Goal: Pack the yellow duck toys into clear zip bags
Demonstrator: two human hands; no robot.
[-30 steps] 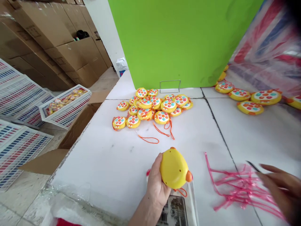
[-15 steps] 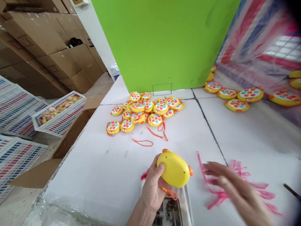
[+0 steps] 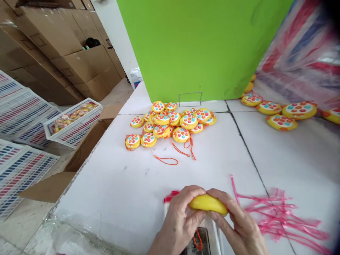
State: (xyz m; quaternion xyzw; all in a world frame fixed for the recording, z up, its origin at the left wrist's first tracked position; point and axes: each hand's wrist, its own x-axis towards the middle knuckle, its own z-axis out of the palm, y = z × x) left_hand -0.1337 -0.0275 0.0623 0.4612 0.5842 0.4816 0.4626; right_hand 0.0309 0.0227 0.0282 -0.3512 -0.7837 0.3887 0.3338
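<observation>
Between my two hands is a yellow oval plastic toy [image 3: 208,203], tilted so that its edge faces me. My left hand [image 3: 183,216] grips its left end with thumb and fingers. The right end is pinched by my right hand [image 3: 235,219]. An orange cord loop [image 3: 198,241] hangs below. Under my hands lies a clear bag with a red edge [image 3: 171,196], partly covered. Pink plastic strips [image 3: 284,216] lie to the right of my right hand. Beyond my hands is a pile of similar yellow toys [image 3: 162,131] with coloured dots on white faces.
A green panel [image 3: 202,46] stands at the back of the white table [image 3: 114,177]. More toys [image 3: 281,122] lie at right beside clear plastic sheeting. Left of the table are an open carton [image 3: 85,148], white baskets [image 3: 71,124] and stacked cardboard boxes [image 3: 47,32].
My right hand has come left from beside the pink strips and now grips the toy too. The toy has turned from its flat yellow back to edge-on.
</observation>
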